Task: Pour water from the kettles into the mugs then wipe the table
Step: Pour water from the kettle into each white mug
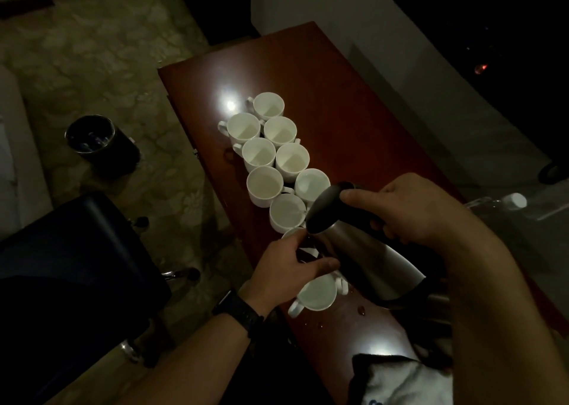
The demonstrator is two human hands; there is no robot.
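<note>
- Right hand (409, 210): fingers (354, 196) clamped round the black handle, tipping the steel kettle (369, 260) leftward so its spout hangs over the centre mug (288, 217).
- Left hand (289, 260): fingers (323, 263) curled on a mostly hidden mug (292, 233) beside the kettle, likely steadying it.
- The other mugs (258, 153) stand in two tight rows up the table (338, 81), which suits pouring down the line.
- Cloth (400, 380) waits lower right, near spilled drops (361, 310).

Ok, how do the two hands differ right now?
The right hand grips the kettle by its black handle, tilted toward the row of mugs; the left hand holds a mug beside it. The left wrist wears a black band; the right wrist is bare. Both are curled round something above the table.
</note>
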